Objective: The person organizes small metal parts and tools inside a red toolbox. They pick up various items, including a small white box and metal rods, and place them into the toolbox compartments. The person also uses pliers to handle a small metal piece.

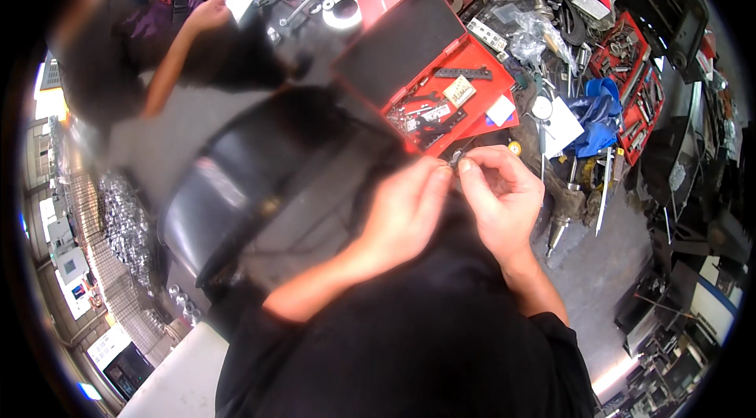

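My left hand (pixel 409 201) and my right hand (pixel 502 193) meet fingertip to fingertip in front of my dark clothing. Both are closed in a pinch around a small, dark metal-looking piece (pixel 454 159), mostly hidden by the fingers and too small to name. Just beyond my hands lies an open red toolbox (pixel 480 61). Inside it are wrenches, loose small parts and a cream-coloured block (pixel 459 92) with holes or pins. A dial gauge (pixel 542 107) rests to the right, beside a white sheet of paper (pixel 562 128).
A co-worker's hand (pixel 208 13) holds a white sheet at the upper left. A large black curved shell (pixel 228 182) stands left of my arms. Blue cloth (pixel 592 115), a red tray of sockets (pixel 622 55) and a metal tool holder (pixel 561 225) crowd the right side.
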A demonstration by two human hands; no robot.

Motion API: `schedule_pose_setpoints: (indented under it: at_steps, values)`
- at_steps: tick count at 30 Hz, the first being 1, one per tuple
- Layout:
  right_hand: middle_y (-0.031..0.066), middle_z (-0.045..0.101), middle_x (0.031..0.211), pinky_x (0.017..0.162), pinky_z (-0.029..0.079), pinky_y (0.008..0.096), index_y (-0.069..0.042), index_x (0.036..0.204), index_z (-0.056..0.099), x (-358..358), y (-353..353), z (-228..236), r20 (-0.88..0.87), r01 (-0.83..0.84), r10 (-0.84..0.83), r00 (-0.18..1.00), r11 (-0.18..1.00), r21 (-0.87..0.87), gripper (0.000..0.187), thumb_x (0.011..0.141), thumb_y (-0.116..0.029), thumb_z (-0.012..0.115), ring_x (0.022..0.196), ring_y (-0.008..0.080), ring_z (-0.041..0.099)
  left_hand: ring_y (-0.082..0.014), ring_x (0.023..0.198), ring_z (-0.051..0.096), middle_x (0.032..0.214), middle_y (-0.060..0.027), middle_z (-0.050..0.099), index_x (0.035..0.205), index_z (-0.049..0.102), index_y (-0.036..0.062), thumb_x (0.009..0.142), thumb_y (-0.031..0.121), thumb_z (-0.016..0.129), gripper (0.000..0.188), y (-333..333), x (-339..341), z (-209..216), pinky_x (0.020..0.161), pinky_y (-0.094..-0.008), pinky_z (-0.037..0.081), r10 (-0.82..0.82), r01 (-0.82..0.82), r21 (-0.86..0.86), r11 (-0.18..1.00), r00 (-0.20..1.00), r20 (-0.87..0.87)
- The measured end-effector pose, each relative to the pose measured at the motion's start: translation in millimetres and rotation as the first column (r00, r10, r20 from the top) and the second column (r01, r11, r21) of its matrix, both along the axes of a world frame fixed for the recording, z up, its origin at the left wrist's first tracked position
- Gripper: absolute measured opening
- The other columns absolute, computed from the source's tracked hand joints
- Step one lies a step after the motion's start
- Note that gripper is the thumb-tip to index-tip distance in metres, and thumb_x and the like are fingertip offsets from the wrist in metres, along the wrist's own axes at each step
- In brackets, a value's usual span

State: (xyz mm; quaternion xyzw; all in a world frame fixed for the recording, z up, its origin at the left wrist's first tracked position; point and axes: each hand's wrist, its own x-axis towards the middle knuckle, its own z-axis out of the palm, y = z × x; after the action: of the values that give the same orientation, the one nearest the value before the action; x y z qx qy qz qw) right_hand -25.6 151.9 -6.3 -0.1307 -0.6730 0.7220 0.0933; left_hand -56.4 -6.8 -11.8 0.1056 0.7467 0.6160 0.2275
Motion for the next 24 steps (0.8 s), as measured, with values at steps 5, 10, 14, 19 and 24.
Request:
schedule_pose_setpoints:
  at_steps: [5, 10, 14, 19, 24]
  values:
    - [0.0099, 0.071, 0.104, 0.075, 0.060, 0.0257, 0.008, 0.103, 0.072, 2.9, -1.3, -0.8, 0.006, 0.023, -0.023, 1.000, 1.000, -0.003, 0.006, 0.097, 0.008, 0.071, 0.088, 0.0141, 0.073, -0.0169, 0.094, 0.069, 0.099, -0.0103, 0.074, 0.113, 0.066, -0.0030, 0.116, 0.023, 0.053, 0.029, -1.9, 1.4, -1.2, 0.087, -0.0328, 0.055, -0.015, 0.015, 0.019, 1.000, 1.000, 0.006]
    - [0.0104, 0.071, 0.103, 0.075, 0.060, 0.0256, 0.008, 0.102, 0.072, 6.9, 0.7, -3.2, 0.031, -0.022, 0.021, 0.999, 0.999, 0.039, 0.005, 0.096, 0.008, 0.071, 0.086, 0.0146, 0.073, -0.0173, 0.094, 0.070, 0.099, -0.0108, 0.074, 0.113, 0.066, -0.0033, 0.115, 0.022, 0.053, 0.029, 0.2, 3.4, 0.5, 0.087, -0.0327, 0.055, 0.003, -0.003, 0.033, 0.999, 1.000, -0.001]
    - [0.0104, 0.071, 0.102, 0.074, 0.060, 0.0258, 0.008, 0.101, 0.073, 5.8, 2.6, 0.8, 0.016, -0.028, 0.027, 1.000, 0.998, 0.056, 0.006, 0.096, 0.009, 0.071, 0.084, 0.0145, 0.072, -0.0180, 0.094, 0.070, 0.099, -0.0112, 0.074, 0.112, 0.066, -0.0036, 0.115, 0.022, 0.053, 0.029, -1.6, 3.8, -1.2, 0.087, -0.0329, 0.055, -0.011, 0.011, 0.040, 0.999, 1.000, 0.003]
    - [0.0105, 0.070, 0.103, 0.074, 0.060, 0.0258, 0.009, 0.102, 0.074, 6.7, 1.7, -3.2, 0.073, -0.026, 0.024, 0.997, 1.000, 0.016, 0.008, 0.094, 0.011, 0.071, 0.085, 0.0141, 0.072, -0.0188, 0.093, 0.070, 0.099, -0.0111, 0.073, 0.112, 0.066, -0.0034, 0.115, 0.023, 0.053, 0.030, -4.7, 4.2, -4.6, 0.086, -0.0329, 0.055, -0.028, 0.027, 0.015, 1.000, 0.998, 0.051]
    - [0.0101, 0.070, 0.104, 0.074, 0.059, 0.0253, 0.009, 0.104, 0.073, 2.6, -6.2, -11.5, 0.141, -0.022, 0.027, 0.990, 0.999, -0.036, 0.008, 0.097, 0.010, 0.070, 0.085, 0.0140, 0.072, -0.0191, 0.090, 0.069, 0.096, -0.0104, 0.071, 0.110, 0.067, -0.0019, 0.115, 0.023, 0.054, 0.028, -8.5, -1.0, -9.6, 0.084, -0.0332, 0.054, -0.005, 0.005, 0.000, 1.000, 0.997, 0.080]
